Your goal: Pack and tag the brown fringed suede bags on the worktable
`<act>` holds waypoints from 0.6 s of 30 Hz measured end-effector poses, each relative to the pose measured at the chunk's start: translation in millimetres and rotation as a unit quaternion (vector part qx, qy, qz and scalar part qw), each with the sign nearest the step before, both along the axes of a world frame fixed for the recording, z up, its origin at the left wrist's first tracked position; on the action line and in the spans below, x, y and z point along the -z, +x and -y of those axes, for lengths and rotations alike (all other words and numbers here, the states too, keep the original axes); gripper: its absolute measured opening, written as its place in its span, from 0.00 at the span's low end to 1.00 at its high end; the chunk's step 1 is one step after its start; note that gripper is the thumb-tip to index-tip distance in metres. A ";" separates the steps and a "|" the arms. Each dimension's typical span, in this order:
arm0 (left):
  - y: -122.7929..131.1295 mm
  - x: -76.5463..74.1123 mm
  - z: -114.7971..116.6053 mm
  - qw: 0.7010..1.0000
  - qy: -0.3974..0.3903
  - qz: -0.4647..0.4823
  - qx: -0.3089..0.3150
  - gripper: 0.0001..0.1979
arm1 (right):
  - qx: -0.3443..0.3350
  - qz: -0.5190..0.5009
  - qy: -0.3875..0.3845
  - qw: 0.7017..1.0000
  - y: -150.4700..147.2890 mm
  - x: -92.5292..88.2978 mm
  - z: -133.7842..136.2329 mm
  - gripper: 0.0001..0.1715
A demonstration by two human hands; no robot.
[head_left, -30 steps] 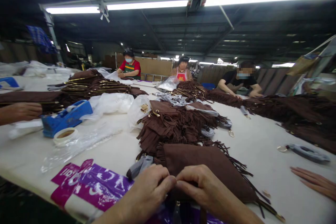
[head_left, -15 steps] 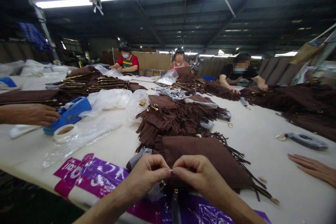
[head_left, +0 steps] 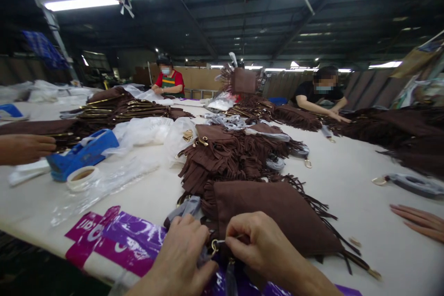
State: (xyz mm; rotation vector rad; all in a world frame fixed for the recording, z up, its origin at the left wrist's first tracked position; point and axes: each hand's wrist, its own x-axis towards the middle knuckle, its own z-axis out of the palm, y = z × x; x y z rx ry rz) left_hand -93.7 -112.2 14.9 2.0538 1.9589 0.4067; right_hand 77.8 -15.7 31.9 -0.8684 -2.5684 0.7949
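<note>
A brown fringed bag (head_left: 263, 210) lies on the table just beyond my hands. At its near left corner is a gold ring (head_left: 214, 246). My right hand (head_left: 260, 243) pinches a thin whitish tie (head_left: 221, 241) beside this ring, its fingertips pressed together. My left hand (head_left: 183, 254) is curled to the left of the ring, thumb close to the gold hardware; what lies under its fingers is hidden. A grey wrapped strap (head_left: 187, 206) shows just past the left knuckles. Below the ring hangs a dark wrapped zipper pull (head_left: 231, 277).
Purple printed plastic (head_left: 135, 233) covers the near edge. To the left are a blue tape dispenser (head_left: 81, 155), a tape roll (head_left: 82, 178) and another person's hand (head_left: 27, 148). More fringed bags (head_left: 236, 152) are piled ahead. A co-worker's hand (head_left: 419, 222) rests at right; several people work opposite.
My hands, which met fingertip to fingertip, have parted and lowered to the gold ring. At left, the other person's hand has drawn back from the tape dispenser. A bag is raised across the table.
</note>
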 end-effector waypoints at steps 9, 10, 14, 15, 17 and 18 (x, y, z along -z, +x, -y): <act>2.3 0.8 -2.1 0.999 -0.028 0.023 -0.006 0.01 | -0.020 0.032 0.014 0.999 -5.4 2.7 -2.9 0.09; 3.1 0.7 -2.2 0.999 -0.027 0.025 -0.010 0.02 | -0.018 0.032 0.007 0.999 -5.7 0.8 -3.0 0.10; 3.7 2.7 -3.1 0.999 -0.044 0.015 -0.019 0.01 | -0.016 0.035 -0.033 0.999 -6.9 -11.1 -3.2 0.11; 3.3 3.7 -3.5 0.998 -0.049 0.011 -0.022 0.01 | -0.018 0.037 -0.036 0.999 -7.4 -13.7 -3.3 0.11; 2.2 6.2 -4.9 0.998 -0.054 0.009 -0.023 0.01 | -0.020 0.047 -0.028 0.998 -9.4 -16.7 -3.6 0.11; 1.6 7.7 -5.7 0.998 -0.051 0.011 -0.023 0.02 | -0.021 0.055 -0.020 0.998 -11.0 -16.9 -3.7 0.11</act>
